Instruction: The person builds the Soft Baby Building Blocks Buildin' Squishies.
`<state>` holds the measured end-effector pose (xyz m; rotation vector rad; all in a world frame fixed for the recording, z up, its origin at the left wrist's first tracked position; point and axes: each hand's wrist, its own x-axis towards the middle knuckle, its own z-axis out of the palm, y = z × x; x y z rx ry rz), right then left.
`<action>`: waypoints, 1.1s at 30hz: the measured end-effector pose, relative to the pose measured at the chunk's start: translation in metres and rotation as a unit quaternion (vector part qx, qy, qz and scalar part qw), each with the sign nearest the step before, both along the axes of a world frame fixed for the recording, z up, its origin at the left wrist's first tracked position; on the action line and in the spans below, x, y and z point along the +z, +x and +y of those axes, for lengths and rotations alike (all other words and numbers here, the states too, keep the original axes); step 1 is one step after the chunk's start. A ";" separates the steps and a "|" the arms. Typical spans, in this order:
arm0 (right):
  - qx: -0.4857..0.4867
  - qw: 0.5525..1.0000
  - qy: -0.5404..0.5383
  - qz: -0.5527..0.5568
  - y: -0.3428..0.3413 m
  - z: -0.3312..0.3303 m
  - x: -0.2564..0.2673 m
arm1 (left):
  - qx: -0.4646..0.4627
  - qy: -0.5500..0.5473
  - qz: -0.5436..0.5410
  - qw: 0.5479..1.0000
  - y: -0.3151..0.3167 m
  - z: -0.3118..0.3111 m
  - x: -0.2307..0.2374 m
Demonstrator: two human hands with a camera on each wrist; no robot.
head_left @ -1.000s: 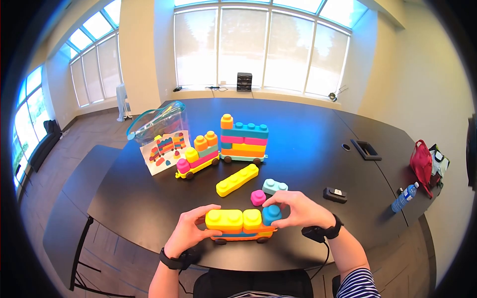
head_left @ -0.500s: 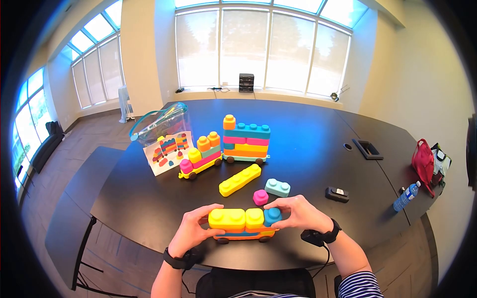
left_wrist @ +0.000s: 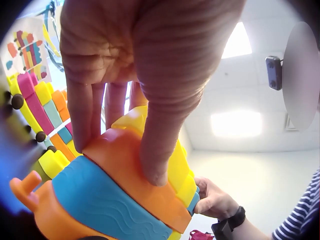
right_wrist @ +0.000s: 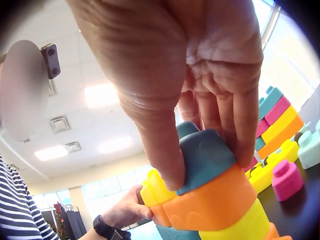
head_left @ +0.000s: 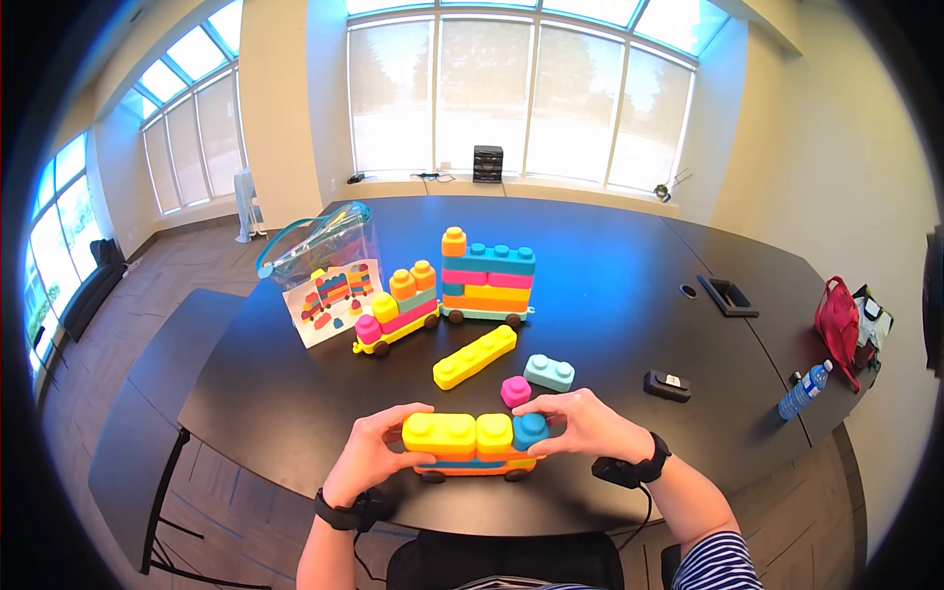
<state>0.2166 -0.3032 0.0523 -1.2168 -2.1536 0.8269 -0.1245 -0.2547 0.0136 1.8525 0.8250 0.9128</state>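
A toy train wagon of building bricks (head_left: 472, 470) stands near the table's front edge, with orange and blue layers above its wheels. Along its top sit a long yellow brick (head_left: 440, 434), a small yellow brick (head_left: 494, 434) and a blue brick (head_left: 531, 432). My left hand (head_left: 377, 447) grips the wagon's left end, thumb on the orange brick (left_wrist: 122, 155) and fingers on the far side. At the other end my right hand (head_left: 587, 429) pinches the blue brick between thumb and fingers. In the right wrist view that brick rests on an orange brick (right_wrist: 215, 197).
Beyond the hands lie a pink brick (head_left: 515, 391), a light teal brick (head_left: 550, 373) and a long yellow brick (head_left: 475, 357). Two built wagons (head_left: 398, 313) (head_left: 488, 280) stand behind, beside a picture sheet (head_left: 334, 303) and clear bag (head_left: 320, 246). A black case (head_left: 667, 385) and bottle (head_left: 805, 389) are right.
The blue brick has come down closer beside the small yellow brick under my right hand. Both hands and the wagon have shifted slightly left within the last half second.
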 end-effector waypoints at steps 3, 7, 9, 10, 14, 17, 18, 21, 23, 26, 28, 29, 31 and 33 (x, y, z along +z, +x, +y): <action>0.036 0.995 -0.090 -0.035 0.003 0.010 0.025 | 0.001 -0.007 0.003 1.000 -0.006 0.002 0.002; 0.038 0.998 0.010 -0.048 0.015 0.060 0.036 | -0.002 -0.014 0.007 1.000 -0.006 0.002 0.005; 0.009 0.991 0.074 -0.114 0.017 0.095 0.024 | -0.002 -0.009 0.007 1.000 -0.005 0.001 0.005; 0.008 0.987 0.088 -0.135 0.015 0.109 0.017 | -0.002 -0.008 0.006 1.000 -0.005 0.001 0.006; 0.010 0.969 0.112 -0.221 0.003 0.168 -0.021 | -0.003 0.002 0.012 1.000 -0.003 0.000 0.008; 0.014 0.956 0.127 -0.265 -0.005 0.194 -0.041 | -0.004 0.003 0.016 1.000 -0.001 0.000 0.007; 0.017 0.952 0.126 -0.277 -0.007 0.201 -0.046 | -0.007 0.000 0.015 1.000 -0.001 -0.001 0.008; 0.010 0.940 0.106 -0.325 -0.015 0.213 -0.058 | -0.008 0.006 0.018 1.000 0.000 0.000 0.008; 0.007 0.930 0.087 -0.358 -0.021 0.213 -0.056 | -0.005 0.017 0.023 1.000 0.000 -0.001 0.011; 0.000 0.948 0.139 -0.287 -0.013 0.203 -0.040 | -0.003 0.023 0.021 1.000 0.000 -0.002 0.010; -0.020 0.956 0.179 -0.231 -0.008 0.188 -0.015 | -0.005 0.028 0.020 0.999 0.000 -0.001 0.008; -0.022 0.962 0.195 -0.189 -0.007 0.178 -0.001 | -0.007 0.031 0.021 0.999 0.000 0.000 0.005; 0.003 0.972 0.210 -0.102 -0.010 0.149 0.024 | -0.005 0.029 0.026 0.999 0.001 0.000 0.005; 0.027 0.975 0.214 -0.047 -0.015 0.113 0.049 | 0.004 0.017 0.032 0.999 0.002 -0.002 0.006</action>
